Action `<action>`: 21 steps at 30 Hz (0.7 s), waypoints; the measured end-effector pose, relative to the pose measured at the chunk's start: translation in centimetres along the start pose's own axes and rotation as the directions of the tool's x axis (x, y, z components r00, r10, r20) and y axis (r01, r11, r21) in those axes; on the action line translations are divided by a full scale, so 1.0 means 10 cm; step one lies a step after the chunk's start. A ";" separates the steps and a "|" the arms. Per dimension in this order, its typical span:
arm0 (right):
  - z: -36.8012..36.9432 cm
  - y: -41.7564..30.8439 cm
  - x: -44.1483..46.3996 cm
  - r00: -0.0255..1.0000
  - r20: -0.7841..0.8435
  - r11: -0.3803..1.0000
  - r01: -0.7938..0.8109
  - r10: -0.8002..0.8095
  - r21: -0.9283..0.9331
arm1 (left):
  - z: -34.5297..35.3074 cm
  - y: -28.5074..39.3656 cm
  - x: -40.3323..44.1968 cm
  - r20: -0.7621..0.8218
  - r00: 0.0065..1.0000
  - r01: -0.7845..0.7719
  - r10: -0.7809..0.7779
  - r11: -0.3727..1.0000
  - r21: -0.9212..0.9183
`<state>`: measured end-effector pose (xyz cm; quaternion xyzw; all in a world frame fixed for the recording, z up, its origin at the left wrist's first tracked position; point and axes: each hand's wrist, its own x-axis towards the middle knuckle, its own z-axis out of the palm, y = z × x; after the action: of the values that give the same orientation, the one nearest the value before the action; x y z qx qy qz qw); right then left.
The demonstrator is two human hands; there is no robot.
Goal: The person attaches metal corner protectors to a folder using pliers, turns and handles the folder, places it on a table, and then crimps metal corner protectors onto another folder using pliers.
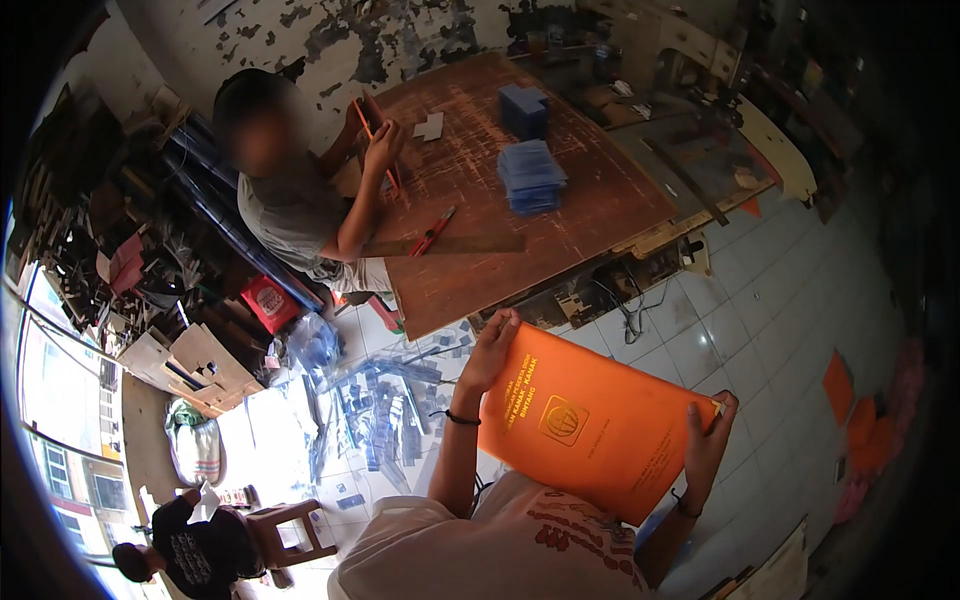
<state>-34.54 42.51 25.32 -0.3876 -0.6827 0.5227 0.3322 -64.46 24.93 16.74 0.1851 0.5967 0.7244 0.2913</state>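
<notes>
Orange folder grasped by left hand, right hand — scuffed table, littered floor.

White shirt with a dark red print; thin dark wristbands, 1 left and 1 right.

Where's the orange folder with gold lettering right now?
Head view, right of centre in the lower half: the orange folder with gold lettering is held between the person's left hand and right hand, below the scratched brown tabletop in frame.
</notes>
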 end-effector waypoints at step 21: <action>0.08 -0.02 0.04 1.000 -0.012 1.000 -0.008 0.008 -0.016 | -0.02 0.03 0.06 0.010 1.000 -0.009 0.009 1.000 -0.002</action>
<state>-35.46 42.43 25.35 -0.3960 -0.6833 0.5164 0.3310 -65.16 25.13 16.93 0.1910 0.5938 0.7253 0.2913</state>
